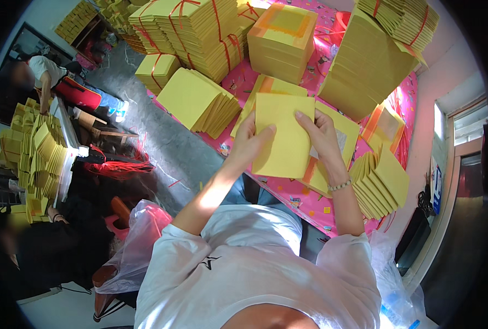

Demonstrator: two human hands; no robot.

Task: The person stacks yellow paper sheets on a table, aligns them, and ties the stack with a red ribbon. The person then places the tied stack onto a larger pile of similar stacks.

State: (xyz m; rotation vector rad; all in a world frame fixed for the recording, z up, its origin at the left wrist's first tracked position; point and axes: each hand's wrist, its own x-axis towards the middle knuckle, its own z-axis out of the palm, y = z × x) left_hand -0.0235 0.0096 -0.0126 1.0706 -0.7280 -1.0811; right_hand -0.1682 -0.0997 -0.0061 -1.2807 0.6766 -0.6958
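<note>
A yellow packet (284, 145) is held up over the pink surface (281, 192), between the left hand (250, 141) and the right hand (323, 133). The fingers (306, 123) of both hands grasp its side edges, thumbs on the near face. A beaded bracelet (340, 186) circles the right wrist.

Partly hidden behind the packet lie more packets, some with orange patches. To the right of the right forearm is a fanned batch (378, 183); a leaning pile (199, 103) lies beyond the left hand. Farther back stand tall bundles (192, 35) tied with red strips, an orange-topped block (283, 34) and, to the right, a larger stack (367, 71).

Across the grey floor (170, 145), a person in a white top (41, 71) reaches to other yellow piles (40, 148); a person in dark clothes (63, 244) is nearer.
</note>
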